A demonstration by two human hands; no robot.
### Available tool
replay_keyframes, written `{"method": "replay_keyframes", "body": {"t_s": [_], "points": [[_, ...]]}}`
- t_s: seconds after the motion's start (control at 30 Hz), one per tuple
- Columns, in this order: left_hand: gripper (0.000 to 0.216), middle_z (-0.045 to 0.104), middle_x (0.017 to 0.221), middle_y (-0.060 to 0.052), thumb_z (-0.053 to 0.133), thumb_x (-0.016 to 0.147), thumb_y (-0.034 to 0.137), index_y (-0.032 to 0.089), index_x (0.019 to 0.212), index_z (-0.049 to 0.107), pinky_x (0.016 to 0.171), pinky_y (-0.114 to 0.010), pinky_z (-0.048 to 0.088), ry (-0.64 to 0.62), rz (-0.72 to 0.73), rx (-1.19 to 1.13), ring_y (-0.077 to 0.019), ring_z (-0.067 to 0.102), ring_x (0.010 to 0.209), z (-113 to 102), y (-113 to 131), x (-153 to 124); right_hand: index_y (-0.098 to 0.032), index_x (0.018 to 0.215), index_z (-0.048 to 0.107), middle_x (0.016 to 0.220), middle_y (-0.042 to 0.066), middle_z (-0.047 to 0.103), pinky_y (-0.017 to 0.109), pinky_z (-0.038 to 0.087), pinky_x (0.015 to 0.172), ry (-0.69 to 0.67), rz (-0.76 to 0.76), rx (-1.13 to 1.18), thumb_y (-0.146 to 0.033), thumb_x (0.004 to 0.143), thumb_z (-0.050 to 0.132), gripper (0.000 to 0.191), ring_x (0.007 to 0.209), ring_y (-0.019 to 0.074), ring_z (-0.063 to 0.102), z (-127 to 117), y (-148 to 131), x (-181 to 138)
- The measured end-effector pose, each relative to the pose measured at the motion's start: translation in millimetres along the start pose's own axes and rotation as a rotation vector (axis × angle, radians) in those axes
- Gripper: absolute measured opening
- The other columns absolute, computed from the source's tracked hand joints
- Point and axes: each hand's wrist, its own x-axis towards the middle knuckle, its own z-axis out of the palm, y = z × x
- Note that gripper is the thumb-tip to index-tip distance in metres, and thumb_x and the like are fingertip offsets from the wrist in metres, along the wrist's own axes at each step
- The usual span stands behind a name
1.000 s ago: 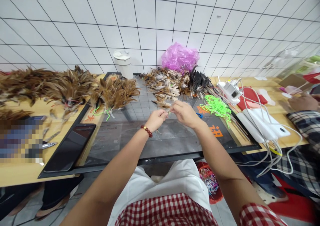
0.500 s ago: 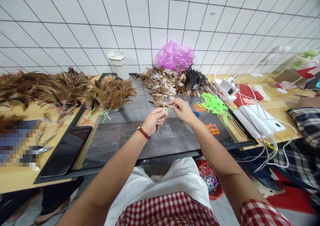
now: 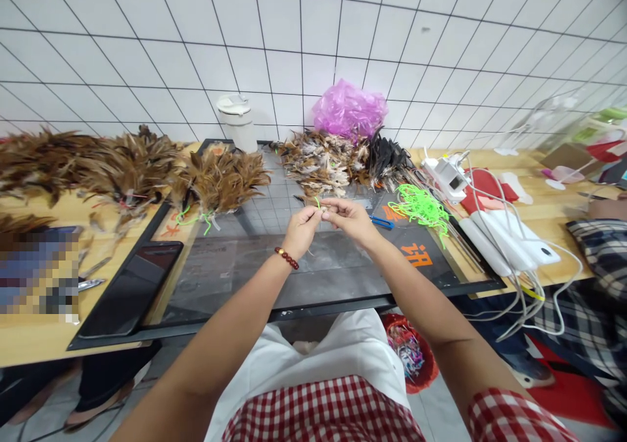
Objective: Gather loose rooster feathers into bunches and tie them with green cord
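Note:
My left hand [image 3: 302, 228] and my right hand [image 3: 349, 218] meet above the dark cutting mat [image 3: 274, 272], fingers pinched together on a small bundle of feathers with a thin green tie [image 3: 318, 204] poking up between them. A red bead bracelet [image 3: 287, 258] sits on my left wrist. A pile of mixed brown and white feathers [image 3: 318, 161] lies just beyond my hands. A heap of green ties [image 3: 421, 207] lies to the right, and blue-handled scissors [image 3: 379, 221] lie beside my right hand.
Tied brown feather bunches [image 3: 220, 181] and more brown feathers [image 3: 88, 168] cover the left of the wooden table. A black tablet [image 3: 132, 288], white cup [image 3: 238, 121], pink bag [image 3: 349, 109], white power strips with cables [image 3: 504, 239]. Another person's sleeve [image 3: 600, 239] at right. Red bin [image 3: 411, 357] under the table.
My hands have stayed together over the mat, shifting slightly as they work the feather bundle; the green tie end now shows above my fingers. The view moved a little.

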Motion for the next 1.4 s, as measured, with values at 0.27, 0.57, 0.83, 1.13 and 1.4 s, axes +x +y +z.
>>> {"method": "replay_keyframes", "body": {"t_s": [0.27, 0.57, 0.83, 1.13, 1.4], "points": [[0.029, 0.032, 0.048, 0.007, 0.071, 0.067, 0.042, 0.015, 0.065, 0.059, 0.041, -0.02, 0.014, -0.016, 0.025, -0.035, -0.0037, 0.025, 0.041, 6.7, -0.8, -4.6, -0.018, 0.074, 0.068, 0.065, 0.0, 0.063, 0.023, 0.042, 0.051, 0.048, -0.036, 0.01, -0.04, 0.068, 0.073, 0.024, 0.053, 0.0089, 0.05, 0.8, 0.2, -1.1], [0.018, 0.047, 0.058, 0.003, 0.073, 0.062, 0.021, 0.009, 0.071, 0.062, 0.037, -0.014, 0.014, 0.03, -0.135, -0.394, 0.0012, 0.025, 0.04, 8.0, 7.4, -4.0, -0.019, 0.082, 0.07, 0.074, 0.001, 0.065, 0.023, 0.044, 0.055, 0.173, -0.227, -0.272, -0.039, 0.078, 0.065, 0.022, 0.058, 0.0099, 0.051, 6.2, 10.3, -1.9], [0.016, 0.042, 0.058, 0.005, 0.07, 0.065, 0.018, 0.011, 0.068, 0.056, 0.036, -0.013, 0.017, -0.114, -0.142, -0.565, 0.0007, 0.025, 0.04, 1.7, 13.9, -3.1, -0.018, 0.078, 0.066, 0.072, 0.001, 0.059, 0.025, 0.042, 0.063, 0.123, -0.298, -0.387, -0.036, 0.082, 0.061, 0.019, 0.066, 0.0124, 0.05, -3.6, 9.9, 0.3], [0.018, 0.038, 0.055, 0.005, 0.072, 0.064, 0.021, 0.01, 0.068, 0.058, 0.037, -0.014, 0.016, -0.225, -0.178, -0.504, -0.0002, 0.025, 0.041, 7.0, 14.1, -8.7, -0.017, 0.081, 0.06, 0.074, 0.0, 0.059, 0.026, 0.042, 0.067, 0.02, -0.214, -0.249, -0.036, 0.081, 0.06, 0.019, 0.069, 0.0125, 0.053, -13.1, 7.4, 4.2], [0.019, 0.034, 0.052, 0.006, 0.072, 0.059, 0.017, 0.012, 0.062, 0.053, 0.036, -0.015, 0.013, -0.17, -0.297, -0.385, -0.0008, 0.024, 0.041, 6.0, 15.9, -6.7, -0.018, 0.081, 0.062, 0.077, 0.002, 0.061, 0.028, 0.043, 0.073, -0.007, -0.416, -0.507, -0.026, 0.087, 0.054, 0.013, 0.074, 0.0139, 0.055, -22.5, -7.9, -1.7]]}}
